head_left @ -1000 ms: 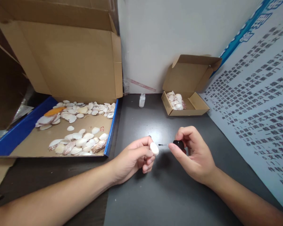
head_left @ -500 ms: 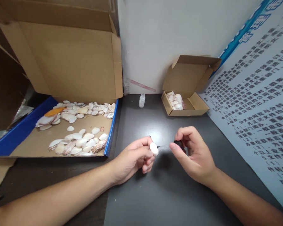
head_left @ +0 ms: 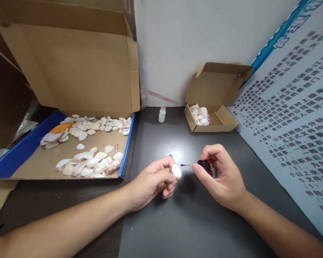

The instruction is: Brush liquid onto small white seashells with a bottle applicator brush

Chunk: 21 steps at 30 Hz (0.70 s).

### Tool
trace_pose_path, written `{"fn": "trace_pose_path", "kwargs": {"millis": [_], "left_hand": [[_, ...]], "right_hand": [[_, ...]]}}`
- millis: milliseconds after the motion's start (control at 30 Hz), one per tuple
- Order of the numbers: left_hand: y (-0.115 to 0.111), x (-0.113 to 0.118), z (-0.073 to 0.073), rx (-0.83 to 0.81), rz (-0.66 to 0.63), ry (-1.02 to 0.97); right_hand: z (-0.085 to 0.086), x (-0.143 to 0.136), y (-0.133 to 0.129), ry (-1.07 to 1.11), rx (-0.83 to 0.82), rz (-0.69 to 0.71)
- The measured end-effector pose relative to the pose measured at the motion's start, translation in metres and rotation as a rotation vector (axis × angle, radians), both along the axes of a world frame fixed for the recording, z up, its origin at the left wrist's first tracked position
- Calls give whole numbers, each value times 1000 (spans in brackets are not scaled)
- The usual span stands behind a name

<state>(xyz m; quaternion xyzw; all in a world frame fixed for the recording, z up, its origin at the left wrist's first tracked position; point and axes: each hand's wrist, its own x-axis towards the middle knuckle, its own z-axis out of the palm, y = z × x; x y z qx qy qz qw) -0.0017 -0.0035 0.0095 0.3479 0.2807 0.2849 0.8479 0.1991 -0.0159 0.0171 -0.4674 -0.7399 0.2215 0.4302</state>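
Observation:
Between thumb and fingers, my left hand (head_left: 157, 181) pinches a small white ribbed seashell (head_left: 177, 171) above the dark table. My right hand (head_left: 220, 175) grips the black cap of a thin applicator brush (head_left: 204, 165). The brush's fine stem points left, and its dark tip sits just right of the shell, apart from it. Behind the hands, a small clear glass bottle (head_left: 162, 114) with a printed label stands uncapped on the table.
To the left lies an open cardboard box (head_left: 127, 150) with blue sides, holding many loose shells and one orange piece. A smaller open box (head_left: 215, 128) with shells stands at the back right. A printed sheet (head_left: 293, 136) borders the table's right side, and a white wall (head_left: 172, 53) rises behind.
The brush tip has come away from the shell's edge, leaving a small gap. The shell has turned slightly in my left hand, and the black cap shows more fully.

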Motion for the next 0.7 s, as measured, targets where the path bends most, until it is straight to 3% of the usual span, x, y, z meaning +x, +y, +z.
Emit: {"fn": "trace_pose_path", "kwargs": {"millis": [233,467,700], "left_hand": [[1,1,-1,17,-15,17],[1,1,-3,44,-29,8],[1,2,-3,19,-26,-11]], "right_hand": [[-4,4,-2,128,-13,113],[-1,2,-1,64,-17,13],[-3,4,-1,106,-3,98]]}}
